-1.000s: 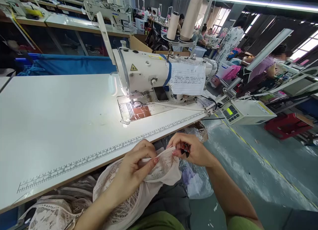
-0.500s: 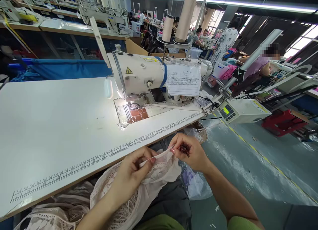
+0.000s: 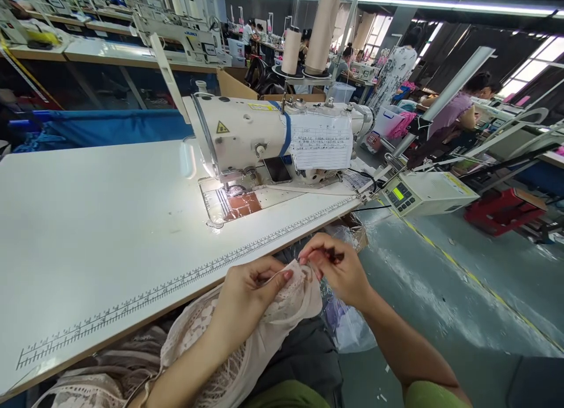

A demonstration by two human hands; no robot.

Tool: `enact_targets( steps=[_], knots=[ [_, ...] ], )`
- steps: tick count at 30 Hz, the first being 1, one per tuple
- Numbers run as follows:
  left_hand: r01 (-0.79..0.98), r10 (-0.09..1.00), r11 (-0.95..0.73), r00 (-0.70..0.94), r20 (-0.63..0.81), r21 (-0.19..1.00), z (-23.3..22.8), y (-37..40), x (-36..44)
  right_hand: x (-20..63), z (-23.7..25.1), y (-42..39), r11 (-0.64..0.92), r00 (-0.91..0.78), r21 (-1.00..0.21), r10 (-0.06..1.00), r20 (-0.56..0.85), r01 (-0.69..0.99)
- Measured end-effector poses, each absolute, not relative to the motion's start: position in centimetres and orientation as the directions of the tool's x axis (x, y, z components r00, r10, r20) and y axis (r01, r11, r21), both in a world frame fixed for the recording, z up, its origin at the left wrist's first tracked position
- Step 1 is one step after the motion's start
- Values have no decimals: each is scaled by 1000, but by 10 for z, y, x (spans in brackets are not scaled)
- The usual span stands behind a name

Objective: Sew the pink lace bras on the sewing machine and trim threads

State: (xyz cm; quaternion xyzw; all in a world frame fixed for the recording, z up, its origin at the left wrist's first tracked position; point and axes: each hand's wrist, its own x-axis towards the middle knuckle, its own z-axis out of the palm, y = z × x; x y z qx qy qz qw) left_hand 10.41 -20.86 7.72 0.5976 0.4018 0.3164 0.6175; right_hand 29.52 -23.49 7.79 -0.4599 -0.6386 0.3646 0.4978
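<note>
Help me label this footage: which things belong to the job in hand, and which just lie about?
Likely the job's:
pale lace garment, in left hand, right hand at its edge
dark item in right hand, mostly hidden
sewing machine

Likely lying about:
phone
plastic bag

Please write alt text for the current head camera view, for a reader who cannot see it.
A person's left hand pinches pale lace fabric, with the right hand at its edge, beside a white table. A white sewing machine stands on the table.
</note>
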Motion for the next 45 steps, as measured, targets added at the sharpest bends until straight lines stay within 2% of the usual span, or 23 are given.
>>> enact_targets(
  steps=[2, 5, 8, 14, 20, 24, 27, 30, 32, 37, 40, 43, 45],
  knots=[
    [39, 865, 138, 483, -139, 990, 77, -207, 105, 297, 77, -234, 332, -80, -919, 943, 323, 211],
    [-14, 870, 156, 476, -130, 988, 74, -206, 106, 297, 79, -235, 352, -75, -879, 935, 347, 321],
    [-53, 873, 163, 473, -119, 985, 69, -205, 106, 296, 81, -237, 328, -85, -860, 943, 322, 390],
    [-32, 883, 141, 456, -112, 989, 69, -205, 104, 294, 84, -236, 298, -156, -869, 954, 256, 394],
    [113, 920, -42, 392, -6, 993, 72, -208, 109, 287, 86, -229, 302, -159, -838, 953, 257, 454],
    [208, 924, -142, 378, 54, 968, 67, -205, 105, 288, 90, -227, 369, -118, -801, 927, 357, 471],
    [315, 879, -257, 468, 86, 913, 58, -196, 87, 299, 89, -231, 360, -19, -841, 922, 386, 403],
    [368, 790, -412, 600, 125, 833, 43, -186, 62, 313, 84, -237, 294, 60, -903, 943, 328, 314],
    [373, 771, -464, 616, 160, 803, 30, -183, 48, 319, 80, -241, 282, 82, -918, 946, 315, 278],
    [357, 837, -366, 530, 136, 860, 12, -188, 32, 322, 72, -242, 295, 124, -930, 937, 327, 219],
    [331, 917, -251, 383, 114, 910, 17, -195, 34, 324, 65, -239, 286, 140, -931, 936, 322, 226],
    [222, 975, -108, 213, 60, 969, 24, -199, 39, 330, 54, -237, 268, 115, -941, 948, 296, 208],
    [129, 986, -36, 167, 14, 991, 27, -201, 41, 333, 48, -235, 249, 89, -943, 958, 274, 221]
  ],
)
